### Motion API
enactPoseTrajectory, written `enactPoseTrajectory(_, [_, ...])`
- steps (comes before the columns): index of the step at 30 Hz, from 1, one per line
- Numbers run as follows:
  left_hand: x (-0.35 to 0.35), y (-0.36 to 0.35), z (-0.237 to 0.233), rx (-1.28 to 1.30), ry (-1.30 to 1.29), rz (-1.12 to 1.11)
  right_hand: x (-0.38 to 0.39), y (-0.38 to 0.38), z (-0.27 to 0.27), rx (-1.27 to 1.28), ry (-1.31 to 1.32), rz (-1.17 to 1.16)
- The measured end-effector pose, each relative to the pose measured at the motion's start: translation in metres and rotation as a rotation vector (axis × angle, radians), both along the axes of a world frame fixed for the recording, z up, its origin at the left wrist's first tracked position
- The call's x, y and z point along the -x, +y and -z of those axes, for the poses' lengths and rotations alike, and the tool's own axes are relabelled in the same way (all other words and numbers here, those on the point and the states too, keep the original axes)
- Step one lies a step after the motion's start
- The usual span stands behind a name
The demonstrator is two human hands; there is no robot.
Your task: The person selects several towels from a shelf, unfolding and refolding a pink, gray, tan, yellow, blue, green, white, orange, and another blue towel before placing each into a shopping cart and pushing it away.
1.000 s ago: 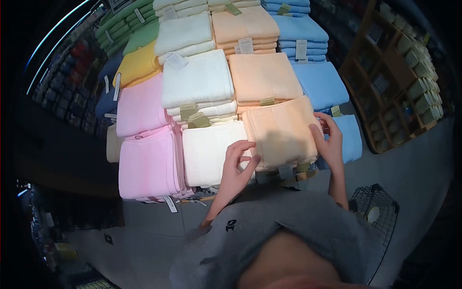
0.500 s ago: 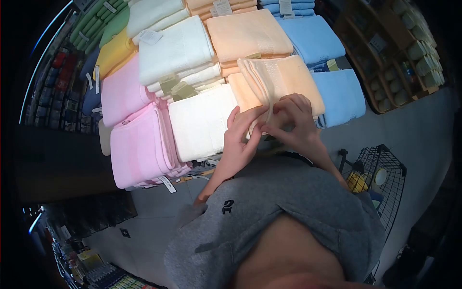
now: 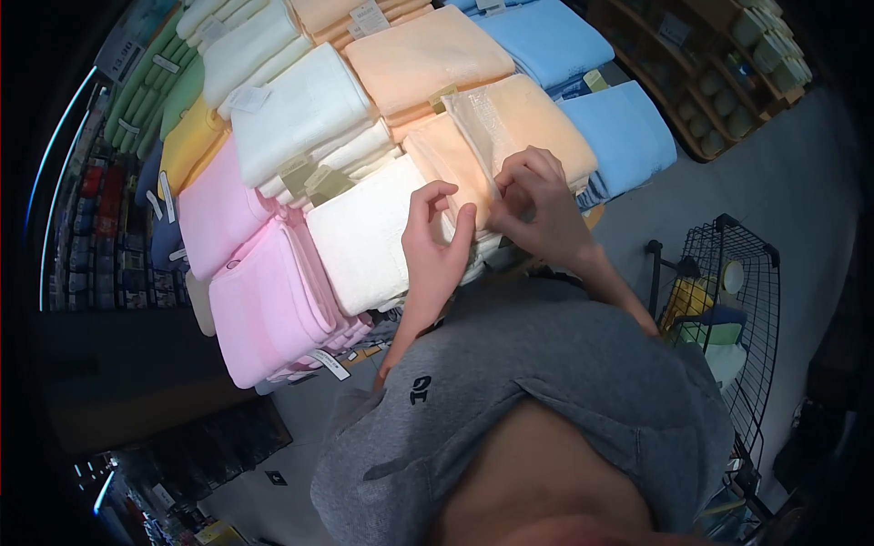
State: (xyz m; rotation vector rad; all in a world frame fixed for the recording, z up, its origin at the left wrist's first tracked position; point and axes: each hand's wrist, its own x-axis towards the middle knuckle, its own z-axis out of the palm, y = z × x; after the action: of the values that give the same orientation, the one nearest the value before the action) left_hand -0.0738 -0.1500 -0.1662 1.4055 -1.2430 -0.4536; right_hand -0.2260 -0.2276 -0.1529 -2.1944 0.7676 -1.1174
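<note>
A folded peach towel (image 3: 542,114) lies on the front of a peach stack, its left edge folded over and a sheer band along it. My right hand (image 3: 546,214) pinches the near left corner of this towel between thumb and fingers. To its left, my left hand (image 3: 435,246) is held with thumb and fingers apart, holding nothing. Under the towel, another peach towel (image 3: 437,150) shows at the left. Beside my left hand lies a folded white towel (image 3: 355,227); the fingers cover part of its right edge.
Pink towels (image 3: 264,300) are stacked at the left, blue towels (image 3: 624,136) at the right. Yellow (image 3: 193,136) and green towels (image 3: 150,86) stand farther back. A wire cart (image 3: 760,300) with goods stands on the right, below a wooden shelf (image 3: 692,100).
My left hand has let go of the peach towel's edge and moved left and down, its fingers now apart. The right hand stays at the corner. The camera view has shifted and turned slightly.
</note>
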Motion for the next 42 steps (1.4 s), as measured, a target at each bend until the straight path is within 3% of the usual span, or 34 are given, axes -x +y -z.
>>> enactPoseTrajectory(4, [-0.002, -0.001, 0.003, 0.008, -0.078, 0.005, 0.017, -0.02, -0.003, -0.064, -0.042, -0.037])
enactPoseTrajectory(7, [-0.002, -0.001, 0.003, 0.016, -0.082, 0.011, 0.026, -0.062, -0.006, 0.077, 0.07, 0.232])
enactPoseTrajectory(10, [0.001, -0.001, 0.002, 0.025, -0.072, -0.005, 0.031, -0.104, -0.004, 0.302, 0.212, 0.29])
enactPoseTrajectory(16, [-0.001, 0.0, 0.007, 0.035, -0.068, 0.0, 0.028, -0.138, 0.0, 0.337, 0.374, 0.091])
enactPoseTrajectory(19, [-0.001, 0.001, 0.006, 0.041, -0.061, 0.003, 0.034, -0.129, -0.012, 0.296, 0.251, 0.038])
enactPoseTrajectory(25, [-0.003, -0.001, 0.009, 0.064, -0.062, 0.008, 0.081, -0.085, -0.057, -0.162, -0.163, -0.32])
enactPoseTrajectory(28, [-0.003, -0.003, 0.009, 0.056, -0.104, -0.011, 0.118, -0.063, -0.065, -0.355, -0.102, -0.497])
enactPoseTrajectory(34, [-0.003, -0.006, 0.014, 0.067, -0.062, -0.011, 0.154, -0.045, -0.061, -0.371, 0.196, -0.448])
enactPoseTrajectory(38, [0.004, -0.006, 0.014, 0.133, 0.105, -0.009, 0.127, -0.021, -0.044, -0.219, 0.093, -0.113])
enactPoseTrajectory(42, [0.001, -0.003, 0.016, 0.067, 0.045, -0.007, 0.118, -0.026, -0.032, -0.295, 0.225, -0.148])
